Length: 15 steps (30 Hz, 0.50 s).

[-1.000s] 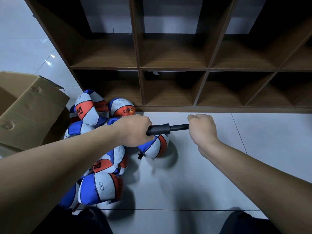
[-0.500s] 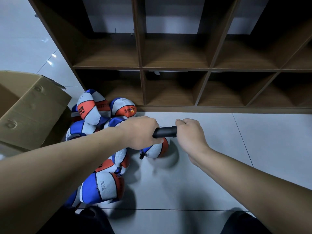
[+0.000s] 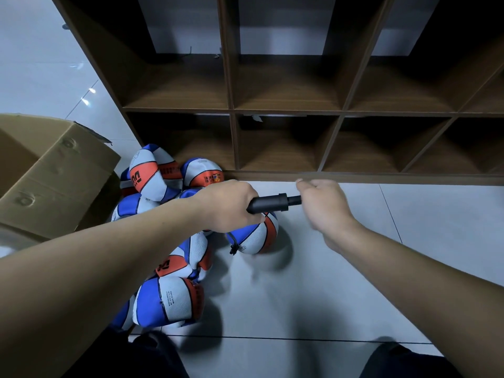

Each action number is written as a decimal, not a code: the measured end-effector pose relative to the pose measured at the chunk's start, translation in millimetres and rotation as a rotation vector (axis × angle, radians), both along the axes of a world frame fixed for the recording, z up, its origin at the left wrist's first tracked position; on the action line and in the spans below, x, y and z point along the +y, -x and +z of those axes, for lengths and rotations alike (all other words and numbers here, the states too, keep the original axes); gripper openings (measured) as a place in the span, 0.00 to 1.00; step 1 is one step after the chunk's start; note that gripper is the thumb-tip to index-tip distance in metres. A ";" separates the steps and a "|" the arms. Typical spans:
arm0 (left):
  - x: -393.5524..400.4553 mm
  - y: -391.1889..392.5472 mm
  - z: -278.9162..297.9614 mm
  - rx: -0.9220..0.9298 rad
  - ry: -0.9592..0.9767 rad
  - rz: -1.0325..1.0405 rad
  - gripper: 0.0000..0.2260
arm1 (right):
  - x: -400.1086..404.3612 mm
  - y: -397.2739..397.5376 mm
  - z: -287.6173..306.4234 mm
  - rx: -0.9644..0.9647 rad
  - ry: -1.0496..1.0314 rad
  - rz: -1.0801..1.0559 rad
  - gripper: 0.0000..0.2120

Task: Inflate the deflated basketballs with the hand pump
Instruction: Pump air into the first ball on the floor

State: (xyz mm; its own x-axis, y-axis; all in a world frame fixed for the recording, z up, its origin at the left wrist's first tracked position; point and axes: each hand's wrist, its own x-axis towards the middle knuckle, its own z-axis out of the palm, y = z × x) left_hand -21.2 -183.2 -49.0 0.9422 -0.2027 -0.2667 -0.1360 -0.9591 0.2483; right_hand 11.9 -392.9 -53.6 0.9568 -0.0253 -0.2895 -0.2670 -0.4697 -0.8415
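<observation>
A wooden cubby shelf [image 3: 286,105] of open square compartments fills the far side of the view, its base board running along the far edge of the pale tiled floor [image 3: 341,282]. At the floor's left edge stands an open cardboard box [image 3: 54,175], one flap tilted toward the shelf. Between the box and the shelf's lower left corner lies a heap of deflated basketballs [image 3: 169,241], blue, white and orange, creased and folded over one another, reaching from the base board back toward the person's knees at the near edge. One ball [image 3: 253,236] sits at the right side of the heap, rounder than the rest, resting on the floor with a small black fitting at its lower left side; whether that fitting joins the pump cannot be told. Just above this ball the black hand pump [image 3: 270,204] is held roughly level. The left hand [image 3: 229,205] is wrapped around the left part of the pump's barrel, fingers curled under it. The right hand [image 3: 324,205] is closed into a fist on the pump's handle end, with only a short length of the thinner rod showing between the barrel's collar and the fist. Both forearms reach in from the near corners.
</observation>
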 end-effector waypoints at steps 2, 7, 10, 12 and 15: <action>10.0 -1.5 0.8 0.035 -0.006 0.027 0.16 | -16.4 -13.0 2.9 0.027 -0.035 -0.111 0.21; 12.6 -0.6 -0.6 0.065 -0.041 0.035 0.14 | -41.8 -25.4 9.3 0.097 -0.047 -0.228 0.12; 7.3 0.8 -1.7 0.038 -0.101 0.019 0.13 | -37.2 -21.5 3.8 0.067 -0.034 -0.246 0.09; 9.8 1.1 -2.1 0.037 -0.123 0.023 0.13 | -33.8 -18.2 1.2 0.051 -0.038 -0.241 0.10; 11.6 1.4 -4.0 0.036 -0.123 0.034 0.13 | -27.1 -16.0 -1.6 0.019 -0.064 -0.228 0.15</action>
State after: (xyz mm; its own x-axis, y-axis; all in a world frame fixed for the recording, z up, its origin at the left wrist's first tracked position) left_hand -22.6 -171.6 -53.0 0.9375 -0.1344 -0.3210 -0.0961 -0.9865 0.1325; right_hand 27.9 -420.0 -55.2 0.9228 -0.2214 -0.3153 -0.3762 -0.3414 -0.8614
